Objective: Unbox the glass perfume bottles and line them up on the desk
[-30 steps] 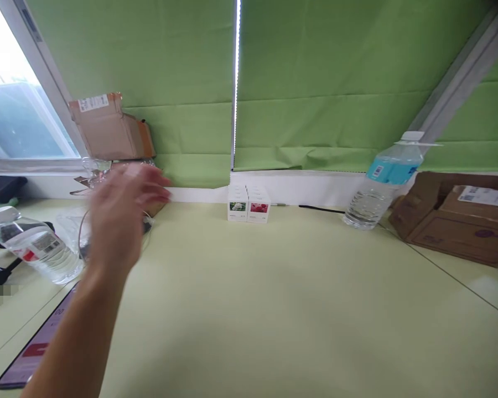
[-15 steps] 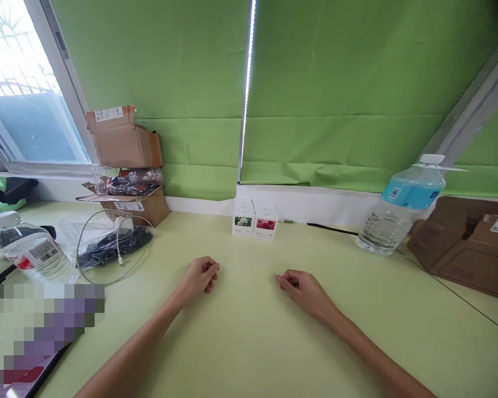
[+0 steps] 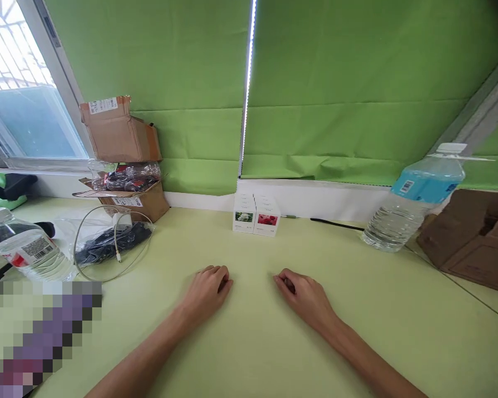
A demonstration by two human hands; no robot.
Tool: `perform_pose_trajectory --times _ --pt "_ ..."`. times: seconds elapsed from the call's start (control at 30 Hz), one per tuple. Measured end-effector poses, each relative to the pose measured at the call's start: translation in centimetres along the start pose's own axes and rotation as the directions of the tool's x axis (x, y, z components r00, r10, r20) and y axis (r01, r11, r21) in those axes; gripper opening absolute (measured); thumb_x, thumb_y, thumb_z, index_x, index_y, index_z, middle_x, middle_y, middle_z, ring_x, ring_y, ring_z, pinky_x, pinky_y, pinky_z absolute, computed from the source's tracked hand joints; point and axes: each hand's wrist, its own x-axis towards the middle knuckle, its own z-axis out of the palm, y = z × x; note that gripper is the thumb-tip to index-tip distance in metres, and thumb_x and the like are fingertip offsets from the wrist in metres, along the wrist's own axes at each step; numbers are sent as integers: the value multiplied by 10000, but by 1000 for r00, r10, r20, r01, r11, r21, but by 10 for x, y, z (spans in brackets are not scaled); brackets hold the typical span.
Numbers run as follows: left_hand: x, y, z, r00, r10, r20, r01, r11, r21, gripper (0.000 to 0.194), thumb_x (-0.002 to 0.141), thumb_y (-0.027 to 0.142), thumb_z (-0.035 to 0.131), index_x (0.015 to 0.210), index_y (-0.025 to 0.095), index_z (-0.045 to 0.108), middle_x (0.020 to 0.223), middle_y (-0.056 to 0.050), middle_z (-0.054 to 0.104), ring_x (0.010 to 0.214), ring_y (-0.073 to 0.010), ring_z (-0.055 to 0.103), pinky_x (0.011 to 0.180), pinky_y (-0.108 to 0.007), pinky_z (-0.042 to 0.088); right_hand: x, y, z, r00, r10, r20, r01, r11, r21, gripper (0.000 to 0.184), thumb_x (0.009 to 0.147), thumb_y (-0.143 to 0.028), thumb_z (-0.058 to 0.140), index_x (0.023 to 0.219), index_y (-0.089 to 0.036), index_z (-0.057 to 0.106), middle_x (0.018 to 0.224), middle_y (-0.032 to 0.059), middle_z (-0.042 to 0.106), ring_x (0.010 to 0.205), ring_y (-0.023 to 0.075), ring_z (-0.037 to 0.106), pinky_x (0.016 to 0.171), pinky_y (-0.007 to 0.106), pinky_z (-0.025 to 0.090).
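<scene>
Left hand [image 3: 205, 293]: lowered since the earlier frame, from a raised position before the cartons [image 3: 114, 138] to the table [image 3: 249, 354]; fingers curled and pressed together, no object visible in them.
Right hand [image 3: 307, 296]: now in view, resting opposite the left; fingers folded into a loose fist, thumb against the index finger, inside of the palm partly hidden.
Boxes [image 3: 244, 224]: nearest things to both hands, beyond them by the wall [image 3: 315, 190]; upright in two adjoining rows, white flower on the left, red on the right, probably so arranged that the rows stay compact and distinct.
Orientation: printed fronts toward the person; long axis of each row running away toward the wall.
Surroundings: pen [image 3: 289, 216] just right of the boxes; bottle [image 3: 415, 193] farther right, beside a brown carton [image 3: 473, 249].
</scene>
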Motion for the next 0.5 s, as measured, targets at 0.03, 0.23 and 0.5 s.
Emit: perform_pose_trajectory --times 0.03,0.23,0.5 --pt "0 0 0 1000 4 1 -4 1000 15 167 910 313 431 821 230 544 822 -26 649 766 -184 585 627 -280 346 0 0 0 1000 -1 -2 1 1000 1 313 938 -419 361 743 -241 529 632 -16 630 534 163 535 520 271 304" --pt "-1 -2 1 1000 20 -3 -20 998 60 171 920 305 414 833 229 539 837 -23 651 765 -176 583 604 -272 337 -2 -2 -1 1000 -1 -4 1 1000 5 310 947 -418 353 741 -246 509 636 -31 623 538 163 531 520 257 296" --pt "-1 -3 1 999 39 1 -39 997 66 177 926 305 401 842 229 537 844 -26 651 772 -177 586 623 -270 354 -3 -2 -1 1000 6 -3 -6 1000 7 298 948 -406 364 764 -242 530 661 -21 644 557 167 548 536 262 314"
